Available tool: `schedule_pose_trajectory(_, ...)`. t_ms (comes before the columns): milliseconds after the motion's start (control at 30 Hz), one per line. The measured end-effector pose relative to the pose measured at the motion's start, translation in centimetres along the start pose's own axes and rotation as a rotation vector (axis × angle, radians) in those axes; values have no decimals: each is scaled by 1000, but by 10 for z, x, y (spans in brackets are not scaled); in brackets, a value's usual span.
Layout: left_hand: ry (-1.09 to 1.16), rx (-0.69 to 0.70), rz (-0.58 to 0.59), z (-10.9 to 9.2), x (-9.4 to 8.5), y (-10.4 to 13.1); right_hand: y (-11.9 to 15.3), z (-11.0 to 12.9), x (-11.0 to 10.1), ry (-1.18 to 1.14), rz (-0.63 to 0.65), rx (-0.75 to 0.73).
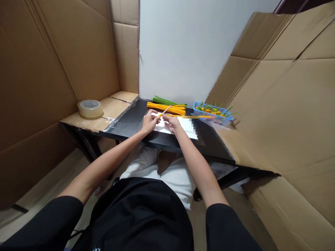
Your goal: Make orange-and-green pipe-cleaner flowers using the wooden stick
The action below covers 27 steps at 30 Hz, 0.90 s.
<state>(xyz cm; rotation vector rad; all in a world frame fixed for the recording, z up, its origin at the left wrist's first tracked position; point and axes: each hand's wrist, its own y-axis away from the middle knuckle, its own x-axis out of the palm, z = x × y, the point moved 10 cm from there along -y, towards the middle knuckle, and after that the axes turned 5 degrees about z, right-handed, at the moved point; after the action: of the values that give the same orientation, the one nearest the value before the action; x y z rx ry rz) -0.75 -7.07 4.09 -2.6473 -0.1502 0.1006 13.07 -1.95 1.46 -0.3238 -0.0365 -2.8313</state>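
Both hands meet over a white sheet (188, 128) on the black table. My left hand (149, 122) is closed, its fingertips pinching an orange stem at the foot of a thin white stick (166, 109). Close beside it, my right hand (171, 122) has its thumb and forefinger together on the same orange stem (204, 116), which runs out to the right. Just behind the hands lies a bundle of orange stems (167, 107), with green stems (167, 101) behind it. Fine detail between the fingertips is too small to tell.
At the right stands a blue basket (213, 116) with orange and green pieces. A roll of clear tape (90, 108) lies on the cardboard at the left. Cardboard walls (295, 104) flank the black table (125, 120), and a white wall rises behind.
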Motion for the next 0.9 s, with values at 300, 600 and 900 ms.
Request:
schedule_pose_trajectory(300,332,-120,143,12,15,-7,3,-3,10,-49,153,79)
schedule_pose_trajectory(600,68,12,112,-5,12,-1,0,0,8,-71,107,13)
schedule_pose_trajectory(900,-118,167,3,-24,0,2,5,2,12,-58,112,-7)
